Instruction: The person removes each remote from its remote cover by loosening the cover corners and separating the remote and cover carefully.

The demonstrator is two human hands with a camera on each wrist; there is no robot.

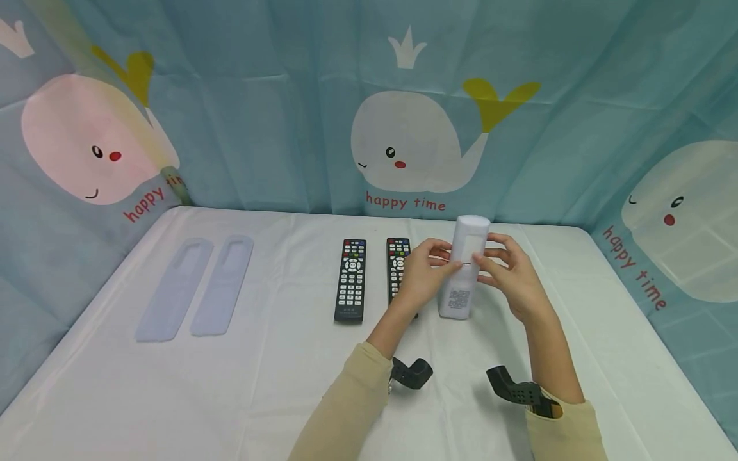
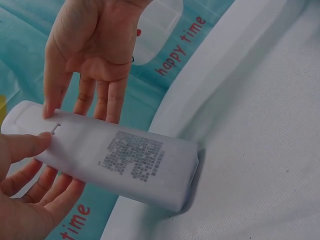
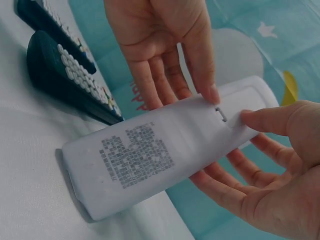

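Observation:
Between both hands a white remote control (image 1: 459, 291) stands tilted, its back with a printed label (image 2: 132, 156) facing up. Its lower end is down at the white cloth. My left hand (image 1: 423, 272) holds its left side, thumb on the back beside the small battery-cover latch (image 3: 221, 114). From the right side my right hand (image 1: 515, 278) grips it, thumb near the same latch and fingers behind. The remote's front side is hidden. Partly behind my left hand lies a black remote (image 1: 397, 261), buttons up.
Another black remote (image 1: 350, 282) lies further left. Two flat, pale bluish translucent sleeves, one wider (image 1: 173, 294) and one narrower (image 1: 223, 291), lie at the table's left. A blue curtain (image 1: 277, 141) with printed whales hangs round the back and sides of the white-covered table (image 1: 288, 384).

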